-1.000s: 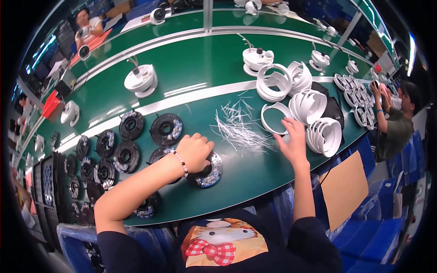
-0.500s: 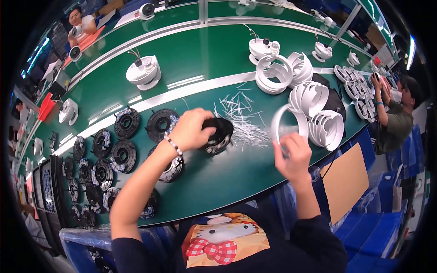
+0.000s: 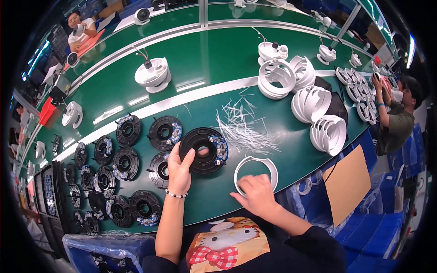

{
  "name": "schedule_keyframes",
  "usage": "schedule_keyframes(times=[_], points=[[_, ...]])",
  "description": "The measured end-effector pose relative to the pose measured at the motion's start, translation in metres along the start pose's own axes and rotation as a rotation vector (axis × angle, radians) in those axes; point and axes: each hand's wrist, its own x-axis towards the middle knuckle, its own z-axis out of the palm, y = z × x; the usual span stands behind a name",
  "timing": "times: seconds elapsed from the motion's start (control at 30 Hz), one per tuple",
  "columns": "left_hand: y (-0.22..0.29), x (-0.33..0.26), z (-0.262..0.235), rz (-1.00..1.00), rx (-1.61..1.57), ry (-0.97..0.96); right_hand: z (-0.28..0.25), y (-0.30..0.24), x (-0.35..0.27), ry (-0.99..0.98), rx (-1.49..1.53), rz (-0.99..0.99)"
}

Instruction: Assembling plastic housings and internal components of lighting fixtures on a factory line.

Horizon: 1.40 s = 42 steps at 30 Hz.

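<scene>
The left hand (image 3: 180, 170) pinches a black disc (image 3: 202, 150) by its rim, lifted off the green counter (image 3: 200, 54). Just right of the disc, the right hand (image 3: 257, 195) presses closed on a white ring (image 3: 255, 170). They are not yet joined; many discs lie left.

On the green surface (image 3: 214, 59) I see a scatter of thin white strips (image 3: 243, 125) near the middle. Left of them lie many black discs (image 3: 116, 168) in loose rows. To the right stand stacks of white rings (image 3: 314, 104), some lying on their sides. Farther back I make out white dome-shaped housings (image 3: 153, 74) with wires. A brown cardboard sheet (image 3: 348, 182) hangs off the near edge, and blue crates (image 3: 387, 232) sit below it.
</scene>
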Motion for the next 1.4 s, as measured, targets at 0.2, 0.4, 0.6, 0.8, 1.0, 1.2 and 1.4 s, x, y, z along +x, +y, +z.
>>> schedule_keyframes(times=[0.2,0.4,0.6,0.8,1.0,1.2,1.4], points=[[0.003,-0.014,-0.004,0.061,-0.068,0.059,-0.022,-0.003,0.005,-0.134,-0.262,0.548],[0.000,-0.012,-0.007,0.028,-0.104,0.044,-0.014,0.003,0.005,0.058,-0.083,0.510],[-0.003,-0.017,-0.008,0.071,-0.039,0.009,-0.014,-0.020,0.055,0.266,0.848,0.183],[0.016,-0.021,-0.007,-0.170,-0.677,-0.346,0.003,-0.043,0.077,0.203,0.436,0.013],[0.011,-0.023,-0.011,-0.306,-0.797,-0.266,-0.001,-0.050,0.078,0.080,0.437,-0.129],[0.006,-0.024,-0.007,-0.321,-0.699,-0.182,-0.005,-0.035,0.078,-0.012,0.525,-0.095],[0.000,-0.023,-0.014,-0.271,-0.769,-0.318,-0.006,-0.041,0.079,0.004,0.484,-0.098]])
